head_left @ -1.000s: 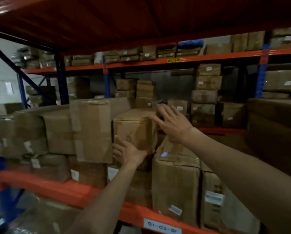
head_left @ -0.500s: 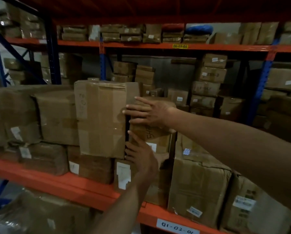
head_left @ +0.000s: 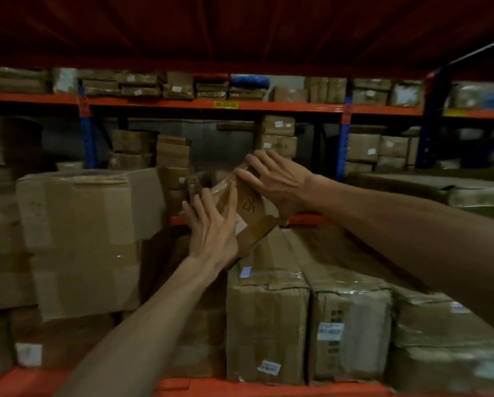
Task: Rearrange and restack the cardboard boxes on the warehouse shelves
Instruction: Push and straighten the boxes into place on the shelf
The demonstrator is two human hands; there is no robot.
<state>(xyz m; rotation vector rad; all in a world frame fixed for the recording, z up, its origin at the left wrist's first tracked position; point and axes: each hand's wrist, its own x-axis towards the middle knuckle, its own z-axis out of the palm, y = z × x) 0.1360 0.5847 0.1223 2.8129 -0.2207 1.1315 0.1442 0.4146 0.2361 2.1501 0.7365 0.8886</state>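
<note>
A small taped cardboard box with black handwriting is tilted between both hands, above the stacked boxes on the shelf. My left hand presses flat against its near left face with fingers spread. My right hand grips its upper right edge from above. A large cardboard box stands just left of it. Under it a long taped box lies end-on to me.
More long taped boxes fill the shelf to the right. The orange front beam runs along the bottom. Behind, another rack with an orange beam and blue uprights holds several boxes. The orange deck overhead is low.
The small box has been lifted and tipped from its upright place beside the large box. Both hands rose with it, and my view moved closer and higher.
</note>
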